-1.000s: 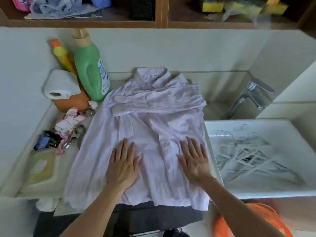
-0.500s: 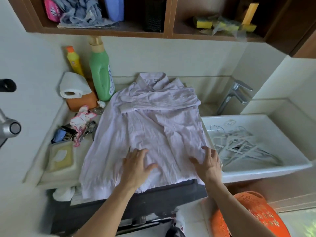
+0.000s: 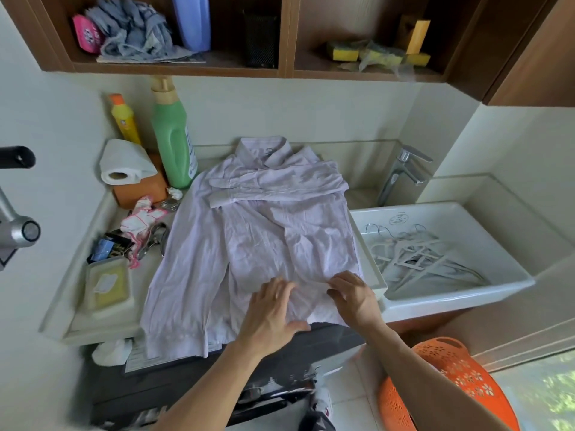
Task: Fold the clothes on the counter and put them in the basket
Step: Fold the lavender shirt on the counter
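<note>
We've the shirt [image 3: 264, 241] spread on the counter [image 3: 93, 328], collar far; our left hand [image 3: 273, 309] rests relaxed on the near hem to pin it, our right hand [image 3: 353, 295] pinches the hem's right corner, we reckon for folding; basket [image 3: 451, 368] waits near right

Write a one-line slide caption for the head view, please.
A pale shirt lies spread, sleeves folded across, left hand and right hand at its hem; basket at lower right.
</note>
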{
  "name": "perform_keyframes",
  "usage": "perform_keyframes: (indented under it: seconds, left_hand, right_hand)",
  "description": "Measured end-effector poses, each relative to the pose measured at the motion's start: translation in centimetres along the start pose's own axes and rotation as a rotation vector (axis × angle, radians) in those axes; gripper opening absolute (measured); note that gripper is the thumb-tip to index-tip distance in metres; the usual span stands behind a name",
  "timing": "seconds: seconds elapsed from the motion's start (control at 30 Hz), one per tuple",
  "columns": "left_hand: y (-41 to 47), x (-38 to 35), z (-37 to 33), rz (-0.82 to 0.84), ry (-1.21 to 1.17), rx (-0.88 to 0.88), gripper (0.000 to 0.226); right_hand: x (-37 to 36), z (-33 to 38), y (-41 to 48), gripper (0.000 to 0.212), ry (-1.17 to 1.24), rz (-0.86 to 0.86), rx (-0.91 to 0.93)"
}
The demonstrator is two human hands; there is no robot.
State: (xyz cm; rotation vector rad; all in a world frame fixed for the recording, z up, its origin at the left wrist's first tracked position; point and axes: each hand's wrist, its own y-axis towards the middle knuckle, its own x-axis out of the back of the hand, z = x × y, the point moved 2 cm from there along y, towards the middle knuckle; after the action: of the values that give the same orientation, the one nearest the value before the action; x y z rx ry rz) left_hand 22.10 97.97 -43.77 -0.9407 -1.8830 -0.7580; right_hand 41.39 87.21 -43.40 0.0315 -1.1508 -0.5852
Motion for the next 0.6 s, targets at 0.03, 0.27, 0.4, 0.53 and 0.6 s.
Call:
perform_keyframes:
  seconds: [0.03, 0.27, 0.4, 0.53, 0.6]
  left_hand:
    - [0.2, -0.3, -1.0, -0.003, 0.003, 0.029, 0.088]
    - [1.6, 0.3, -0.5, -0.226, -0.2, 0.149, 0.052]
    - [1.9, 4.2, 1.1, -0.297, -0.246, 0.138, 0.053]
    - [1.9, 7.2, 1.8, -0.352, -0.257, 0.079, 0.049]
    - [1.6, 6.7, 2.0, -0.019, -0.169, 0.135, 0.017]
  right_hand:
    - [0.1, 0.8, 0.3, 0.005, 0.043, -0.014, -0.005]
    - [2.0, 3.7, 1.3, 0.02, 0.2, -0.005, 0.048]
    - [1.4, 0.8, 1.1, 0.027, -0.158, 0.186, 0.118]
    - [3.8, -2.8, 2.6, 0.054, -0.186, 0.072, -0.072]
    - [4.7, -3.0, 2.6, 0.057, -0.168, 0.155, -0.09]
